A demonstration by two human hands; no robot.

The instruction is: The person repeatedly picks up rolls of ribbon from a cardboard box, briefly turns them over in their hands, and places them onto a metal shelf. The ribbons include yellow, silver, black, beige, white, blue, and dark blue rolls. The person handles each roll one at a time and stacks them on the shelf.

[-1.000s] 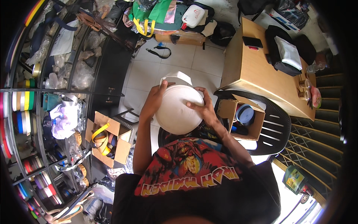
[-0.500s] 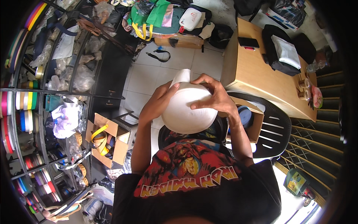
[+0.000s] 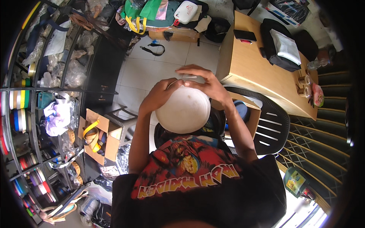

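A big, round, white roll of what looks like webbing (image 3: pixel 183 110) is held up in front of my chest, its flat face toward me. My left hand (image 3: pixel 161 95) grips its far left edge, thumb reaching over the rim. At the far right edge is my right hand (image 3: pixel 209 85), thumb and fingers curved around a short white strip (image 3: pixel 190 77) at the roll's top. The fingertips of both hands almost meet there. The far side of the roll is hidden.
Shelves (image 3: pixel 34 89) of coloured webbing rolls and plastic bags line the left. Open cardboard boxes (image 3: pixel 110 142) flank me, one by a black slatted chair (image 3: pixel 272 125). A wooden desk (image 3: pixel 262 81) bears a phone and a black bag. A black strap (image 3: pixel 156 49) lies on the tiled floor.
My right thumb has slid from the roll's face to its far rim, and the fingers now bend over the strip. The strip stands up less. The whole view has shifted slightly.
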